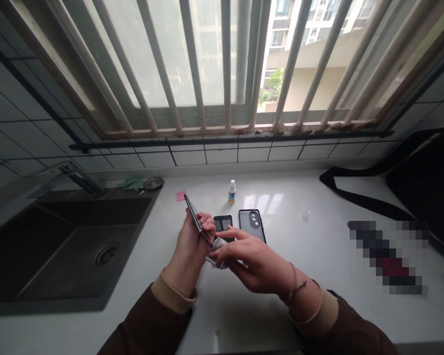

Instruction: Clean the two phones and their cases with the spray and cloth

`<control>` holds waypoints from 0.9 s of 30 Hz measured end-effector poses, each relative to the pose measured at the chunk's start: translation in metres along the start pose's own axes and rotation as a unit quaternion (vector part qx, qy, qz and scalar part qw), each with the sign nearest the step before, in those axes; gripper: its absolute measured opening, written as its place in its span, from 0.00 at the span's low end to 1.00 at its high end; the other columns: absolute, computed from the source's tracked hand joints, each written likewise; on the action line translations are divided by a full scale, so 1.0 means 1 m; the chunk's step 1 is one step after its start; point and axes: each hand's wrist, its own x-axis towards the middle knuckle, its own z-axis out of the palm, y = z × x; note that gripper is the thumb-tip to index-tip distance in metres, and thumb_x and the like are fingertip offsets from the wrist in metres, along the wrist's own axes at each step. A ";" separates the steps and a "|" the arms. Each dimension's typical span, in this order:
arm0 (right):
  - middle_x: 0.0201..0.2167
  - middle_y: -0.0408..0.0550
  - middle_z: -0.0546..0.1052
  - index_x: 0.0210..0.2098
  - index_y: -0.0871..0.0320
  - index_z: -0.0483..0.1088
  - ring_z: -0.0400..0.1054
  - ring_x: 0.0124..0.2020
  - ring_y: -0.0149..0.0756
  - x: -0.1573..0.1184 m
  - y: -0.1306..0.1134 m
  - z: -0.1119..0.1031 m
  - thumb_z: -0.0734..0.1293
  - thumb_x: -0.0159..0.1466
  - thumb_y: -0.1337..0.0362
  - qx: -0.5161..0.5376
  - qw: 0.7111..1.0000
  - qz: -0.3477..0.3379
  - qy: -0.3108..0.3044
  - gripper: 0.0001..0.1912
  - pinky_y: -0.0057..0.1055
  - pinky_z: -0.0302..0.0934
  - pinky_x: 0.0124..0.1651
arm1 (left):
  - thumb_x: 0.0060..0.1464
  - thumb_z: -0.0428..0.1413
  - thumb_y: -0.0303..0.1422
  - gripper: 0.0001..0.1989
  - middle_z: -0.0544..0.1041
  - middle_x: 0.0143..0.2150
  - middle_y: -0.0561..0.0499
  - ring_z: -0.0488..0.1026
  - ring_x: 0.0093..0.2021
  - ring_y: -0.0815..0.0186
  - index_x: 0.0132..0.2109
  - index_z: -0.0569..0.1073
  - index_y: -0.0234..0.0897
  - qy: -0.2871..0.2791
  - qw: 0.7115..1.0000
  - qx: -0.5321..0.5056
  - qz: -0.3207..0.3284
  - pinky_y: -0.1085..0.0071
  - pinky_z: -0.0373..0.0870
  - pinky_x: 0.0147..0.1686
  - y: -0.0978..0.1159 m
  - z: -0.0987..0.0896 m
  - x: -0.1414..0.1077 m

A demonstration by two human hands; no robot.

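Note:
My left hand (194, 236) is closed around a thin dark phone (192, 213), held up on edge so that its side faces me. In my right hand (249, 256) a crumpled white cloth or tissue (219, 252) is pinched and touches the phone's lower end. Just beyond my hands, a small dark device with a screen (223, 223) lies on the counter, partly hidden by my right fingers. Beside it rests a phone case (252, 224) with a black rim and camera cutouts. A small white spray bottle (232, 192) stands upright farther back.
A dark sink (107, 281) with a faucet (81, 180) is on the left, a green cloth (131, 184) behind it. A pink note (181, 195) lies on the white counter (292, 315). On the right are a black bag (425, 167) with its strap and a blurred-out item (388, 259).

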 end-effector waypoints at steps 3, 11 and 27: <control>0.47 0.51 0.86 0.50 0.52 0.78 0.71 0.66 0.45 -0.002 0.002 -0.008 0.63 0.73 0.70 0.069 0.991 0.056 0.098 0.13 0.51 0.61 0.73 | 0.77 0.46 0.37 0.20 0.62 0.27 0.57 0.61 0.20 0.77 0.34 0.69 0.35 -0.074 0.997 -0.007 0.014 0.83 0.65 0.19 0.002 0.003 -0.005; 0.47 0.53 0.86 0.47 0.56 0.77 0.82 0.47 0.45 0.001 0.017 -0.004 0.70 0.72 0.52 0.400 0.830 0.273 0.276 0.14 0.46 0.78 0.53 | 0.75 0.47 0.42 0.22 0.82 0.46 0.39 0.83 0.48 0.56 0.47 0.79 0.31 -0.080 0.995 0.054 0.026 0.53 0.83 0.53 -0.008 0.012 -0.021; 0.48 0.52 0.85 0.51 0.57 0.79 0.80 0.47 0.43 -0.005 0.047 -0.019 0.69 0.71 0.51 0.171 0.839 0.356 0.373 0.18 0.41 0.74 0.55 | 0.71 0.46 0.55 0.36 0.83 0.45 0.30 0.84 0.40 0.49 0.58 0.78 0.24 -0.110 0.929 0.247 -0.252 0.53 0.80 0.50 -0.030 -0.006 -0.020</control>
